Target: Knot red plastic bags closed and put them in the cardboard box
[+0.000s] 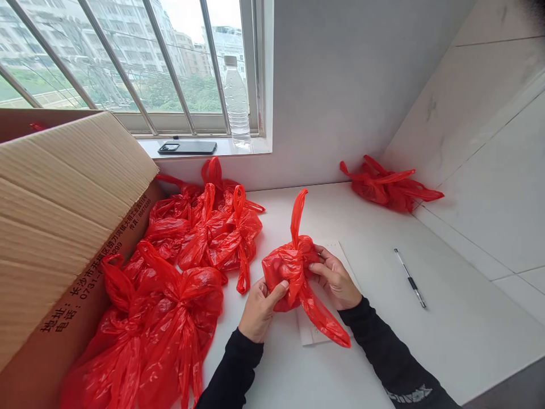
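Red bag (pixel 289 270) held just above bench (pixel 374 238), over paper sheet (pixel 309 335). L hand (pixel 260 309) fingers (pixel 279 288) shut on bag's underside, R hand (pixel 336 278) pinching by knot, prob. steadying bundle both sides. Tied bags (pixel 200 238) piled left by box (pixel 63 216).

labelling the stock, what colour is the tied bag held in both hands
Red, shiny plastic; the bag shows best in the head view.

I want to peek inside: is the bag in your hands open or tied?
Tied shut: the red bag has its handles knotted, one sticking up.
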The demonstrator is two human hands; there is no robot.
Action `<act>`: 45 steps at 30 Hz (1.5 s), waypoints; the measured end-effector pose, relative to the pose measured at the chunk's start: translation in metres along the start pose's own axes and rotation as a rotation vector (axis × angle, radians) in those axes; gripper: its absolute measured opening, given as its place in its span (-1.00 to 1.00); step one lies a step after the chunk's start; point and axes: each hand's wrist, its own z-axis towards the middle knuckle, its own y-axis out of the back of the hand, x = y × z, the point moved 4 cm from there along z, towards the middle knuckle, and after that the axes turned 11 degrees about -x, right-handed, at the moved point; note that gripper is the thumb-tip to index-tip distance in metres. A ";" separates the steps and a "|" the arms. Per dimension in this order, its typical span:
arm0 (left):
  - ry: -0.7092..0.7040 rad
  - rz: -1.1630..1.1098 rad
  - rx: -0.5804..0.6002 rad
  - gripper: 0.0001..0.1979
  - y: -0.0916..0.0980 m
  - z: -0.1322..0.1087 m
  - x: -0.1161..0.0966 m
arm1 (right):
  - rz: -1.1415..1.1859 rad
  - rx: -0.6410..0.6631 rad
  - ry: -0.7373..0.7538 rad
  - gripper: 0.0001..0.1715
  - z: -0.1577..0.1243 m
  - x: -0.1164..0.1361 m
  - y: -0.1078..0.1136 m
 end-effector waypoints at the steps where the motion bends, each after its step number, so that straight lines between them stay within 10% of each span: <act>1: -0.004 0.017 0.002 -0.70 0.001 0.001 0.001 | -0.003 0.024 -0.012 -0.56 -0.002 0.001 -0.002; 8: -0.053 0.042 0.016 -0.66 0.004 0.003 0.002 | -0.047 0.148 -0.003 -0.24 -0.010 -0.001 -0.016; 45: -0.172 0.065 -0.051 -0.50 0.000 -0.002 -0.007 | -0.115 0.031 0.095 -0.76 -0.005 0.001 -0.006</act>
